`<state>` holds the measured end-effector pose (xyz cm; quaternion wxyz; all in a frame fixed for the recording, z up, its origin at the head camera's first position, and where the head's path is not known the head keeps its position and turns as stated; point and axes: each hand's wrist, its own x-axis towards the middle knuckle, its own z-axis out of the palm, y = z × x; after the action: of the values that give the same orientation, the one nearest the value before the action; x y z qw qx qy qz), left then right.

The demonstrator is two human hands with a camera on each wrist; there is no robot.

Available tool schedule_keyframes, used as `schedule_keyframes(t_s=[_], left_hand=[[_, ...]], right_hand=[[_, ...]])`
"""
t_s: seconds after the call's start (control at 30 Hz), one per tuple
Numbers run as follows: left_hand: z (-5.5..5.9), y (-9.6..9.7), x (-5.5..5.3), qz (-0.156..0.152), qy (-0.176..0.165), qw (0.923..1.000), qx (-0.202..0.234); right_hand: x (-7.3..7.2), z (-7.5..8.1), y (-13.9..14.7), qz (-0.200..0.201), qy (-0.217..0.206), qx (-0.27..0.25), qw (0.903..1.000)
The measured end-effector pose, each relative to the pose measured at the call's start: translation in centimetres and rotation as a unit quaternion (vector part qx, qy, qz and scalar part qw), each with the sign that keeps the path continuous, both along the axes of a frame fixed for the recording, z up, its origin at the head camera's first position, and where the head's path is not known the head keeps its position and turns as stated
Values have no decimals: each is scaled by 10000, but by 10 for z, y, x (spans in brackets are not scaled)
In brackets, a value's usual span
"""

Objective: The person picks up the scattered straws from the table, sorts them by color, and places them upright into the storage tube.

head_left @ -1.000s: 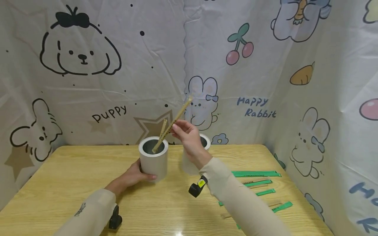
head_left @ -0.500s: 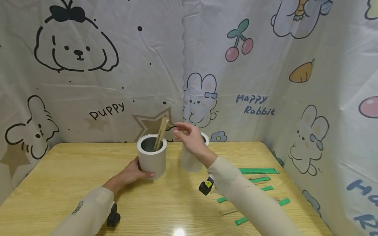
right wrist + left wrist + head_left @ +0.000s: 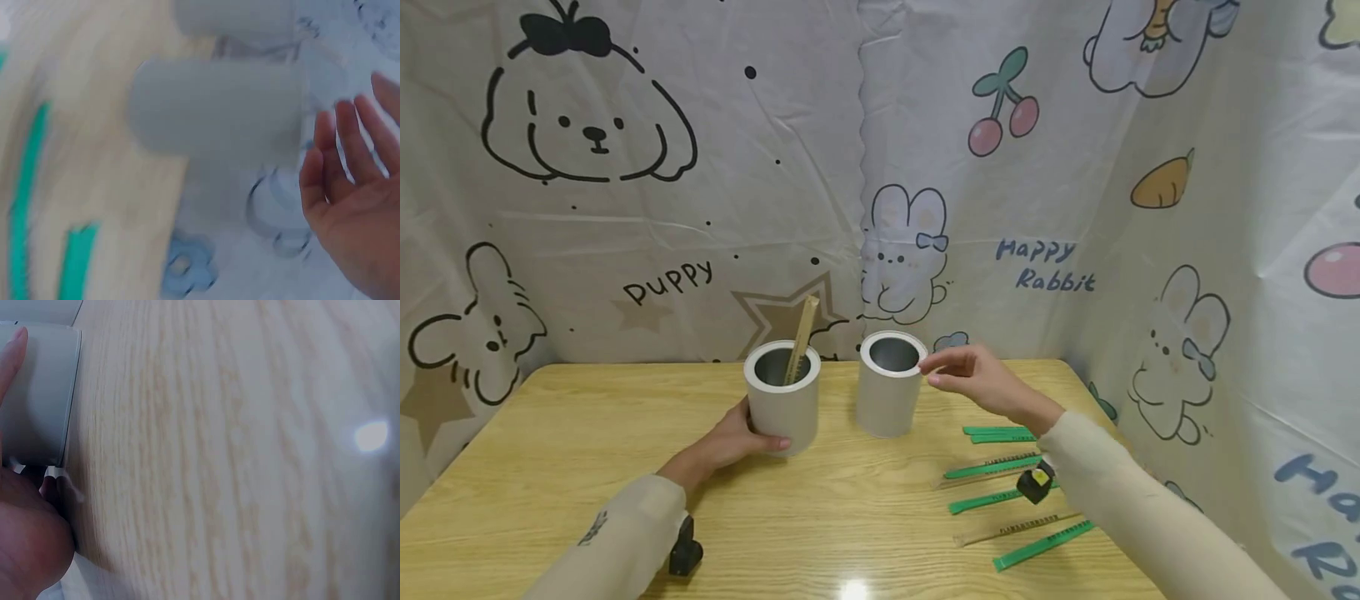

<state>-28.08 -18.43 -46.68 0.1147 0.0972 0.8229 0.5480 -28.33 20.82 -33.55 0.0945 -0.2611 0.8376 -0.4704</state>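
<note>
Left hand (image 3: pixel 726 437) grips the cup (image 3: pixel 785 410) of brown sticks (image 3: pixel 802 333) low, apparently steady; right hand (image 3: pixel 981 382), half-open, holding nothing, should clear the other cup (image 3: pixel 886 404).

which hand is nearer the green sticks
Right. In the head view, the right hand shows just above the green sticks; the left hand is well to their left, holding a white cup.
</note>
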Motion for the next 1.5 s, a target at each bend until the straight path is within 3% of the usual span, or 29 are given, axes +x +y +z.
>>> schedule_keyframes(t_s=[0.4,0.6,0.83,1.23,1.33,1.5], left_hand=[[0,0,0,-41,51,10000,48],[0,1,1,-4,0,10000,-13],[-1,1,0,-15,17,10000,34],[-2,-2,-1,-15,3,9999,107],[-2,-2,-1,2,-27,9999,105],[-1,-1,0,17,-43,10000,65]], right_hand=[[0,-68,105,35,-609,822,9947],[5,-90,130,-154,-816,1066,9908],[6,-103,139,96,-509,1112,9924],[0,-101,141,482,-533,871,9936],[-2,-89,138,251,-512,907,9942],[1,-55,113,-532,-422,672,9954]])
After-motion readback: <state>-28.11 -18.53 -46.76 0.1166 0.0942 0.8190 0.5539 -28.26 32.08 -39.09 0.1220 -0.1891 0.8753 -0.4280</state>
